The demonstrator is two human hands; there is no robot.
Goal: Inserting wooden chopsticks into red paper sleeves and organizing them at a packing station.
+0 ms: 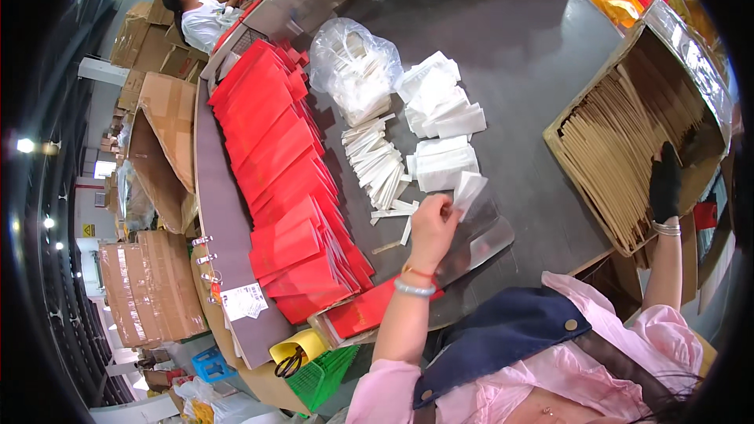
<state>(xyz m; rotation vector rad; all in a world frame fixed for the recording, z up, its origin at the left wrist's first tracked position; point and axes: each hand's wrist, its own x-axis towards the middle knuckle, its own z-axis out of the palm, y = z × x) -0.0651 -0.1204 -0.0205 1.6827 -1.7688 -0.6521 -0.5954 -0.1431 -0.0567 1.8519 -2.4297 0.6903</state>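
Observation:
Between the thumb and fingers of my left hand [434, 224] is a thin white packet [469, 191], raised at the near end of a row of white packets [444, 165]. Left of it lie a row of narrow white strips [375, 161] and a long overlapping row of red envelopes [275, 149]. My right hand [665, 184], in a black glove, reaches into an open cardboard box [585, 188] on the right. Its fingers look stretched out against the tightly packed brown cardboard pieces [620, 133]; their tips are hard to make out.
A clear plastic bag [353, 59] of white pieces lies beyond the strips. A shiny flat piece [481, 250] and a red envelope [365, 310] lie near me. Scissors [289, 361] and a green basket [323, 377] sit at the near left edge. A person [206, 20] is at far left.

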